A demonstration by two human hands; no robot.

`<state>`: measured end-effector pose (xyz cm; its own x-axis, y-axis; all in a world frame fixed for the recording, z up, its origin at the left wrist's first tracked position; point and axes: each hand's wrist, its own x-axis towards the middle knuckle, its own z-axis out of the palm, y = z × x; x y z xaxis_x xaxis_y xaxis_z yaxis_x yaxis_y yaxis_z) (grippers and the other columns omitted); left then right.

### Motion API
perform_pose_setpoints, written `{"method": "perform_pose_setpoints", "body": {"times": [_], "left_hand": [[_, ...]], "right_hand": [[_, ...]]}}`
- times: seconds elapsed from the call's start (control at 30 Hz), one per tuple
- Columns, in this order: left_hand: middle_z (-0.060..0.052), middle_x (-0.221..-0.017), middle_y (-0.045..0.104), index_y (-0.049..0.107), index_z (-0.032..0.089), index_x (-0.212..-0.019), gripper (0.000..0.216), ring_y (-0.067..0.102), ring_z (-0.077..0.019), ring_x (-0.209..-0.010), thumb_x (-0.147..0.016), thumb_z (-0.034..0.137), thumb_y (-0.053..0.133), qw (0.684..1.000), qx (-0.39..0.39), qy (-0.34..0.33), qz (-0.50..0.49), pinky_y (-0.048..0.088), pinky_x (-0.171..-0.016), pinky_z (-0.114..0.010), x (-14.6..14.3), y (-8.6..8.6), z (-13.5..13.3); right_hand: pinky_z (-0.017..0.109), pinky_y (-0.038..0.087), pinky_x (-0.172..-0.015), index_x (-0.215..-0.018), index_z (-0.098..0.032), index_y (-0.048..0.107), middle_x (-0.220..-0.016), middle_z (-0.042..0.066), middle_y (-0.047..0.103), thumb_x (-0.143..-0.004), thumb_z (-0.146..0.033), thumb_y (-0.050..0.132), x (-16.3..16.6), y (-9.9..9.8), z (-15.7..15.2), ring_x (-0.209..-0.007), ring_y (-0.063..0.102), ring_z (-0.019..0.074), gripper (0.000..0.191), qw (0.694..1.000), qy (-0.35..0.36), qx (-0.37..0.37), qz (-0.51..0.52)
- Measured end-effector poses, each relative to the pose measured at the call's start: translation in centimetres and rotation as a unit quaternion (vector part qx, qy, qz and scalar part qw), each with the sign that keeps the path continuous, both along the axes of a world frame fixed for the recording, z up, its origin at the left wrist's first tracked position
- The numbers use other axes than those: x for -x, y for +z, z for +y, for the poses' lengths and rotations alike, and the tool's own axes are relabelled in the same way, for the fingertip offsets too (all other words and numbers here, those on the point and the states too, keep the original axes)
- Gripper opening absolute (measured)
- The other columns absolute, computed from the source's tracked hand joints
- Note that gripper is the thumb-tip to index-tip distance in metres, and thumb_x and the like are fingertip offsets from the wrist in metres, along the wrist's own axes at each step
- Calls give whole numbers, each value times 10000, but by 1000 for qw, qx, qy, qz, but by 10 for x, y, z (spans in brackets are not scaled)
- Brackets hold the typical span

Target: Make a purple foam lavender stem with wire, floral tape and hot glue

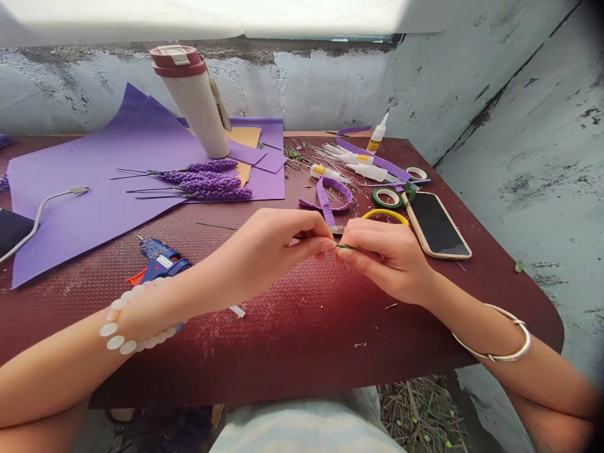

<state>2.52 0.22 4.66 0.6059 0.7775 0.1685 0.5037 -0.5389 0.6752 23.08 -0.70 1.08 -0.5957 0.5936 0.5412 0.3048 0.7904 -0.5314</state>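
My left hand [278,245] and my right hand [384,255] meet fingertip to fingertip above the middle of the dark red table [292,333]. Both are pinched on a thin green wire stem [345,246] that spans the small gap between them. A fringed purple strip [330,198] curls on the table just behind my fingers. Several finished purple lavender sprigs [207,179] lie on a large purple foam sheet [94,182] at the left.
A blue glue gun [160,261] lies under my left forearm. A white tumbler with a red lid [195,100] stands at the back. Glue bottles [372,170], green tape rolls [387,197], a yellow ring [384,215] and a phone [436,224] lie at the right. A cable [44,207] crosses at far left.
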Motion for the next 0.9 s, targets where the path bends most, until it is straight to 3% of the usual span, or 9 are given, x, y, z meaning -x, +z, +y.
{"method": "perform_pose_setpoints", "body": {"times": [0.1,0.43,0.53,0.6,0.7,0.77,0.83,0.9], "left_hand": [[35,-729,675,663,169,-798,89,551,-89,-650,-860,202,608,997,-66,25,15,384,-624,-191,-2,0,-4],[38,-790,707,656,178,-820,46,596,-88,-679,-834,141,631,992,-122,39,23,419,-631,-180,-2,-3,-5],[17,-795,700,639,179,-816,66,602,-108,-724,-870,171,604,974,-217,42,40,438,-680,-203,-1,-9,-4],[1,-765,685,626,174,-815,118,587,-133,-734,-909,201,561,946,-319,31,49,443,-721,-246,1,-14,-2],[-29,-742,674,619,153,-829,155,550,-159,-710,-934,177,508,896,-439,-12,68,432,-727,-301,4,-18,1],[-44,-736,675,623,145,-816,190,536,-165,-698,-938,147,477,876,-473,-42,79,422,-700,-308,5,-17,2],[-56,-740,678,630,139,-797,236,534,-170,-699,-946,135,447,868,-484,-66,84,418,-685,-311,6,-15,3],[-56,-748,680,638,135,-794,244,538,-166,-706,-947,139,447,882,-460,-71,79,424,-683,-300,5,-13,4]], "right_hand": [[233,354,-604,-735,-163,538,-647,-22,468,-926,-182,518,1,-1,-2,-610,421,89,192,999,-10,35,20],[226,370,-621,-726,-160,534,-655,-31,489,-920,-197,514,7,-5,-4,-623,457,83,198,992,-34,108,59],[230,373,-629,-704,-156,554,-657,-25,526,-914,-203,518,9,-4,-7,-633,478,86,218,983,-52,161,73],[236,380,-642,-690,-154,577,-659,-17,551,-920,-219,512,10,-3,-8,-646,496,93,247,969,-54,223,91],[253,397,-647,-681,-151,609,-656,-4,572,-915,-244,520,10,-4,-6,-640,517,107,267,920,-4,361,153],[269,393,-611,-660,-151,615,-628,3,568,-898,-239,516,10,-6,-3,-589,512,114,272,854,69,473,205],[280,373,-578,-625,-157,602,-547,1,523,-885,-233,483,10,-8,1,-528,470,118,297,777,140,564,241],[286,365,-577,-614,-162,594,-497,2,481,-885,-240,447,10,-9,5,-518,445,126,318,734,184,605,248]]}}
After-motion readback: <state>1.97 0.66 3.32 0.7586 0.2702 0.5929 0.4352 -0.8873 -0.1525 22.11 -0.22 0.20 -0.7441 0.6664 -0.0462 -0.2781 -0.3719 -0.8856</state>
